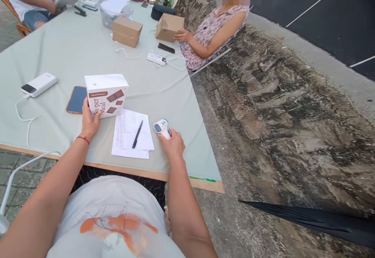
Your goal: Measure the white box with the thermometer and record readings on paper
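My left hand [91, 119] grips the lower left side of a white carton [107, 94] with brown print reading "NutriMotion", which stands on the table. My right hand [173, 144] is wrapped round the handle of a white and blue infrared thermometer [161, 126], its small screen facing me. Between the two hands lie printed papers [125, 133], with a black pen [137, 134] slanting across them. Just left of the carton is a phone [76, 99] with a dark screen, partly covered by the carton.
A white power bank [39, 84] with a cable lies at left. Farther back are another power bank [156, 58], a black phone [166, 47], two cardboard boxes [127, 31] and a plastic tub [107, 18]. Other people sit round the cloth-covered table [67, 61]; one touches a box.
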Available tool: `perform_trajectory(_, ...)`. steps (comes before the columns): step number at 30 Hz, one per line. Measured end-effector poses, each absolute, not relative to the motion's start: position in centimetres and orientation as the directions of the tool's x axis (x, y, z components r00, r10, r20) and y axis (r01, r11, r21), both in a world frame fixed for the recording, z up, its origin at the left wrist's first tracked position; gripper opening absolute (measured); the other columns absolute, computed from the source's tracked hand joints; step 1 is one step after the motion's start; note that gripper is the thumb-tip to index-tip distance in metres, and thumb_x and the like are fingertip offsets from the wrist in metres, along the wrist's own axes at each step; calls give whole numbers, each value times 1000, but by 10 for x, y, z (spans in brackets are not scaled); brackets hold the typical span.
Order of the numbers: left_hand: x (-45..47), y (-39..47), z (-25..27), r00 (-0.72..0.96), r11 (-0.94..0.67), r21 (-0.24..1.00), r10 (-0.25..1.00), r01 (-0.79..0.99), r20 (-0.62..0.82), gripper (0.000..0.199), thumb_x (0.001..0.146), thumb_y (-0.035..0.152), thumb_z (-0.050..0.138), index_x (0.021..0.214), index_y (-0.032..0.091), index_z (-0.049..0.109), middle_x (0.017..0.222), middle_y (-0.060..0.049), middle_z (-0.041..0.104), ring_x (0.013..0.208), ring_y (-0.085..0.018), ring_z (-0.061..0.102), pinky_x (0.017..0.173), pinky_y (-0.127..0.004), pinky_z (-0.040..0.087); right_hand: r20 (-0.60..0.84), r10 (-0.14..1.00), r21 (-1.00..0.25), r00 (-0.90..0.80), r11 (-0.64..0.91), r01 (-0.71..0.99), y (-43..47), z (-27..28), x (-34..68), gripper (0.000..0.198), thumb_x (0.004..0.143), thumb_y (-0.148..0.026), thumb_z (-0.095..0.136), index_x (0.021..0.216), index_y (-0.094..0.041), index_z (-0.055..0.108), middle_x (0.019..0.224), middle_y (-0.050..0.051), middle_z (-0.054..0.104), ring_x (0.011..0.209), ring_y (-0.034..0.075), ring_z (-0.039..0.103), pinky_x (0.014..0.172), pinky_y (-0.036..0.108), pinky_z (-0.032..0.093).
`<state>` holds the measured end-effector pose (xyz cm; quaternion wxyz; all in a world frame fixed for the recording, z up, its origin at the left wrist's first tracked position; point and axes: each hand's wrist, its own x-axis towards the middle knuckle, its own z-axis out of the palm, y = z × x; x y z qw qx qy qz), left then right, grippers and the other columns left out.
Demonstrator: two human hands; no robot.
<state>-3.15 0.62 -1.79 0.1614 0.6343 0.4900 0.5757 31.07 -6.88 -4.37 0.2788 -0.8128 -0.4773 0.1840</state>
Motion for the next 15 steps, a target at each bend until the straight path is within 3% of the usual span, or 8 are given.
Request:
perform_trajectory(2, -31, 6, -19, -146, -471, 760, 800, 448, 582, 70, 84, 48, 70, 142, 24, 39, 139, -14, 43, 139, -32, 38, 117, -51, 33, 8, 886, -584, 463, -372, 721, -70, -49, 314, 55, 78, -44, 65, 126, -18, 62, 119, 13, 59, 112, 29, 53, 96, 41, 40)
perform_trajectory(5, -30, 2, -20, -208, -450, 729, 760, 515, 616, 68, 81, 43, 73, 137, 22, 40, 136, -16, 40, 134, -33, 38, 113, -53, 36, 189, 886, -524, 424, -274, 806, -70, -51, 306, 47, 81, -37, 61, 124, -18, 64, 120, 15, 56, 114, 30, 49, 98, 44, 38)
perform_trajectory(9, -24, -12, -20, -240, -502, 581, 588, 641, 773, 56, 78, 31, 73, 124, 18, 44, 124, -16, 39, 128, -33, 38, 111, -55, 33, 316, 940, -491, 131, 44, 870, -64, -45, 282, 38, 92, -26, 45, 122, -21, 67, 114, 13, 55, 109, 26, 50, 97, 39, 39)
perform_trajectory(12, -13, -23, -19, 19, -605, 430, 593, 670, 805, 36, 82, 24, 66, 114, 20, 50, 113, -12, 46, 114, -30, 49, 102, -50, 41, 251, 965, -457, -81, 192, 868, -55, -41, 266, 43, 92, -17, 44, 128, -22, 66, 111, 12, 55, 104, 25, 50, 93, 37, 40)
perform_trajectory(15, -1, -29, -19, 417, -714, 276, 629, 643, 656, 16, 89, 22, 54, 104, 21, 58, 105, -10, 55, 96, -25, 56, 82, -42, 48, 186, 969, -391, -162, 224, 893, -48, -37, 258, 41, 93, -13, 44, 123, -25, 69, 108, 11, 56, 101, 24, 50, 93, 38, 38)
